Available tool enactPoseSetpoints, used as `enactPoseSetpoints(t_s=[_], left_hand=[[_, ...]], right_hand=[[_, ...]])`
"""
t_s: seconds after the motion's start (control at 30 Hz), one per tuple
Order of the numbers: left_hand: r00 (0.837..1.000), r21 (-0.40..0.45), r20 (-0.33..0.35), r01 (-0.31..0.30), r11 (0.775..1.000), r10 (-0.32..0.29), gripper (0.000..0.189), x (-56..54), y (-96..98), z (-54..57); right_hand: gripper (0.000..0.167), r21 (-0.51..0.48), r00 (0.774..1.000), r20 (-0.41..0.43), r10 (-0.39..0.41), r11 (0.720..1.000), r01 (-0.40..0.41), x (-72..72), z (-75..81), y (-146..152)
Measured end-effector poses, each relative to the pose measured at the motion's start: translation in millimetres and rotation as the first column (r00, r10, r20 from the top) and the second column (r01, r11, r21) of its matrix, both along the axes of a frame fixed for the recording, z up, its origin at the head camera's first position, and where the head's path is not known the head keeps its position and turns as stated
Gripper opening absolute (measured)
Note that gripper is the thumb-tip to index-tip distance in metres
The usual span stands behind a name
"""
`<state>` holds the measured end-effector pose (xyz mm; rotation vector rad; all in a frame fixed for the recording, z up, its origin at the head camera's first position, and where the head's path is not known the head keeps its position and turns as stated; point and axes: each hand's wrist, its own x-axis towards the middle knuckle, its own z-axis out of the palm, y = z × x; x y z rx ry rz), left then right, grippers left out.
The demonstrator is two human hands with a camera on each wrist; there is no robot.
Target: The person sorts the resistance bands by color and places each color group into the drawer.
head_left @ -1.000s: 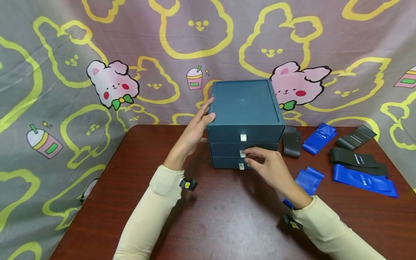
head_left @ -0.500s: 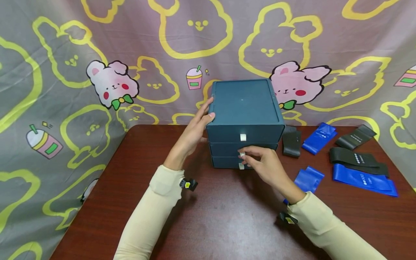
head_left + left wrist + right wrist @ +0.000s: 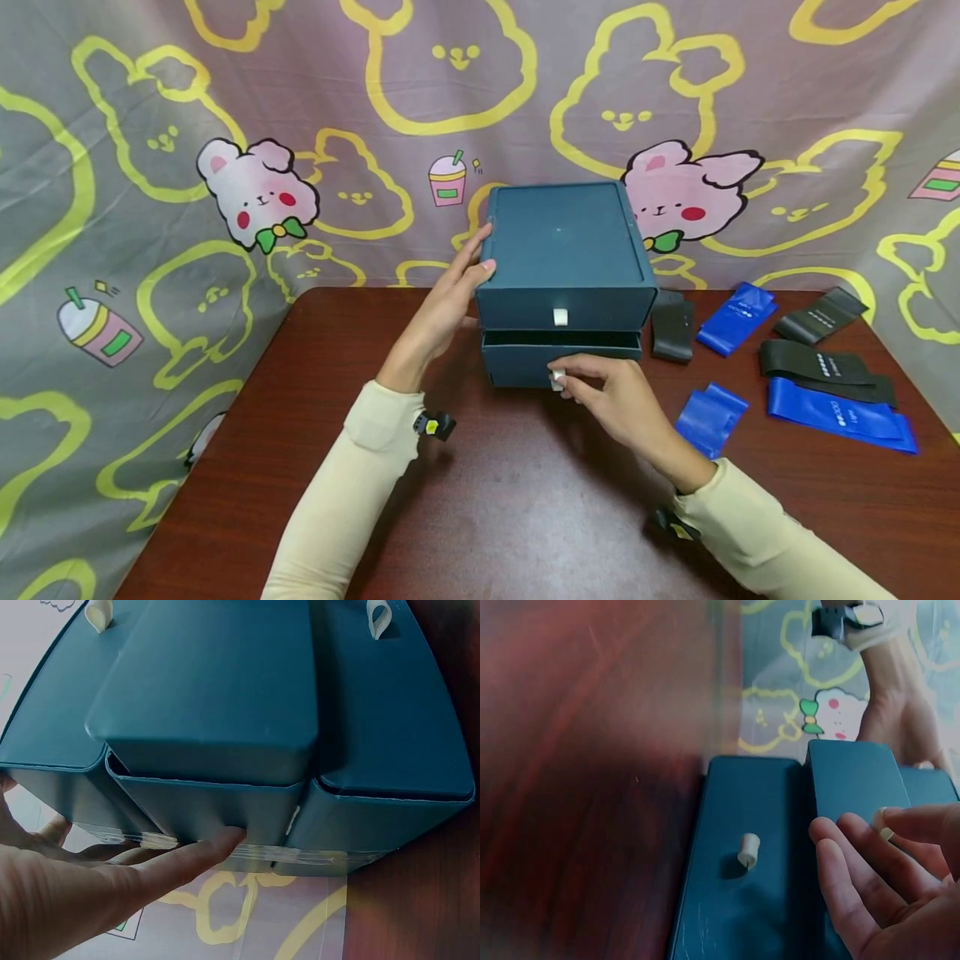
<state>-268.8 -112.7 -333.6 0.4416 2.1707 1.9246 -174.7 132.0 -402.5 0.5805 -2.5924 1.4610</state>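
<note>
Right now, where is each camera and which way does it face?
Head: on the head, facing forward and down at the drawer unit; left hand, right hand and sleeves show.
Left wrist: on that wrist, facing the unit's side and drawer fronts; left hand shows.
Right wrist: on that wrist, facing drawer fronts; both hands show.
Both wrist views share the pulled-out middle drawer.

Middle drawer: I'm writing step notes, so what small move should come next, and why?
Probably pull the middle drawer further out: it stands only partly open, the right hand pinches its white tab, and the left hand rests against the cabinet.
</note>
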Motion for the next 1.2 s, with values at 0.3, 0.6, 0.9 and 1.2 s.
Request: enactPoseSetpoints(t_s=[0.3,0.6,0.9,1.2], left_hand=[[1.000,0.004,0.001,-0.012,1.000,0.012,0.059,0.7,1.6,-0.9],[1.000,-0.008,-0.011,-0.019,1.000,0.019,0.058,2.2,1.7,-0.4],[1.000,-0.027,-0.018,-0.026,0.999,0.025,0.058,1.9,1.9,-0.4],[0.999,-0.025,-0.016,-0.030,0.999,0.030,0.059,0.5,1.8,-0.9]], right_hand=[[0.018,-0.012,1.000,0.006,0.024,1.000,-0.024,33.8,0.7,-0.4],[0.017,-0.030,0.999,-0.009,0.038,0.999,-0.038,63.4,2.5,-4.2],[0.017,-0.034,0.988,-0.140,0.062,0.997,-0.067,77.5,-0.8,-6.4],[0.019,-0.020,0.988,-0.141,0.069,0.997,-0.072,79.3,-3.0,-5.5]])
